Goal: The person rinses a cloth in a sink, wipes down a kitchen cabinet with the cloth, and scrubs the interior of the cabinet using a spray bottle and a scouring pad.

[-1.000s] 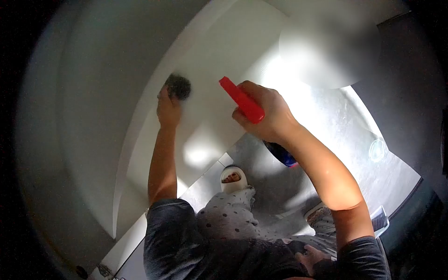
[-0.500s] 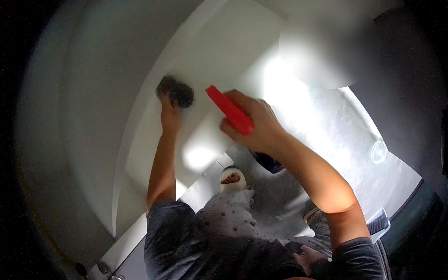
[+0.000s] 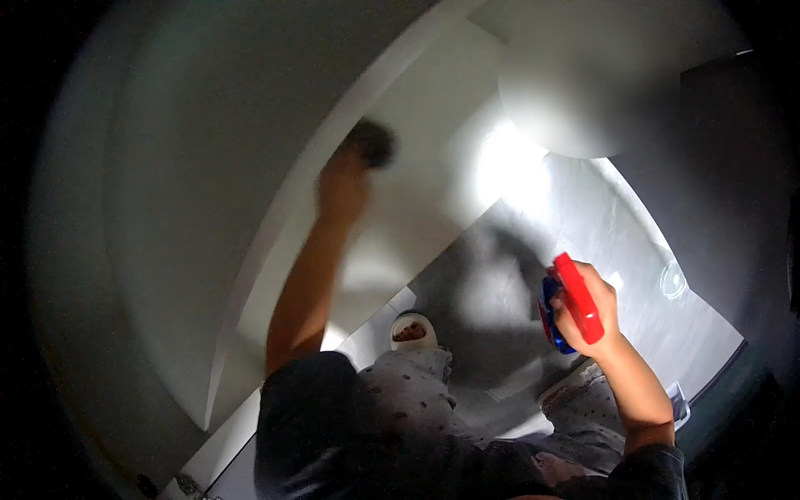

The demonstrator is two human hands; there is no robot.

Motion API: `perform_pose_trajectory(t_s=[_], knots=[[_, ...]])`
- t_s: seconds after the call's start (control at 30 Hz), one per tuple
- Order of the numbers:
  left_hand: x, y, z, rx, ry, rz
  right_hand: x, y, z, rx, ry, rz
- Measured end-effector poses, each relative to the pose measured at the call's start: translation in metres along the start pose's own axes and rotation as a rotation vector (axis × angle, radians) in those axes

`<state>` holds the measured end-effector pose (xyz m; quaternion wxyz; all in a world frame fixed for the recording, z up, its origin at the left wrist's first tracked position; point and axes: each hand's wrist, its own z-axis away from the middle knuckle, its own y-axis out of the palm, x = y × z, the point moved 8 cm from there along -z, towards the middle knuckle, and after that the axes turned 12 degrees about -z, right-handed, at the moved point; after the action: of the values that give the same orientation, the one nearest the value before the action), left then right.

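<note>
My left hand [image 3: 342,190] is closed on a dark scrubbing sponge [image 3: 374,143] and presses it to the pale, smooth panel [image 3: 433,108] in front of me. Motion blurs both the hand and the sponge. Lower on the right, my right hand [image 3: 602,302] grips a spray bottle [image 3: 579,298] with a red trigger head and a blue body. The bottle is held over the grey floor, apart from the panel. My palm and fingers hide part of it.
Below me is a grey floor [image 3: 467,333], where one foot in a white slipper [image 3: 414,332] stands. A round drain cover [image 3: 673,281] lies to the right. A pale container [image 3: 679,406] is beside my right elbow. Strong light glares off the panel and floor.
My left hand has slid the sponge up and to the right along the panel. My right hand has drawn the spray bottle down and to the right, away from the panel.
</note>
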<state>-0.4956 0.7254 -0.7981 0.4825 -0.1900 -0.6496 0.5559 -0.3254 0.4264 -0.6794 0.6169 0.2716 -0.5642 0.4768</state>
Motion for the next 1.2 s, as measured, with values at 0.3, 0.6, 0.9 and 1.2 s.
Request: perform_pose_trajectory(t_s=[0.3, 0.6, 0.9, 1.2], knots=[[0.01, 0.004, 0.042, 0.144, -0.131, 0.183, -0.022, -0.012, 0.011, -0.037, -0.041, -0.049], [-0.016, -0.028, -0.012, -0.061, -0.043, 0.109, -0.032, -0.008, 0.007, -0.068, -0.013, -0.112], [0.096, 0.05, -0.132, 0.274, -0.215, 0.529, -0.028, -0.031, 0.028, -0.13, -0.111, -0.07], [0.019, -0.02, -0.081, -0.128, -0.071, 0.165, -0.024, -0.047, 0.03, -0.145, -0.159, -0.185]])
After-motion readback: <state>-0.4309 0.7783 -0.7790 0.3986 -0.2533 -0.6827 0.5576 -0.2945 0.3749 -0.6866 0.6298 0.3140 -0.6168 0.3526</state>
